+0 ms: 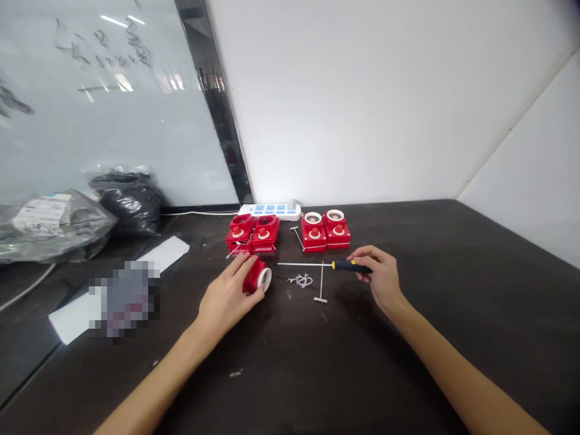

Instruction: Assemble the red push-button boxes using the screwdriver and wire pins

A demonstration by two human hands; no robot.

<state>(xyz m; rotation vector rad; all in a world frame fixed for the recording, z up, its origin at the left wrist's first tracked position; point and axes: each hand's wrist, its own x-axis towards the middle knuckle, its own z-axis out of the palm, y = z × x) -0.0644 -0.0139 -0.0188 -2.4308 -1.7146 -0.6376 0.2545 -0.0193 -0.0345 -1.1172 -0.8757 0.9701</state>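
My left hand [231,293] is closed around a red box with a white ring [264,278], tilted so the ring faces right; the fingers cover much of it. In my right hand [379,275] is a screwdriver [351,266] with a black and yellow handle, its long shaft pointing left. Under the shaft lies a small metal T-shaped rod [321,290], and beside it a coiled white cord [302,280]. Behind my hands stand several similar red boxes: one pair [264,237] at the left, another pair with white rings [314,234] at the right.
A white power strip [272,211] lies against the wall behind the red boxes. Plastic bags [129,199] sit at the left by the whiteboard [113,115]. Nearer, a white strip [170,254] lies under a blurred-out item [129,299] on the dark table [317,374].
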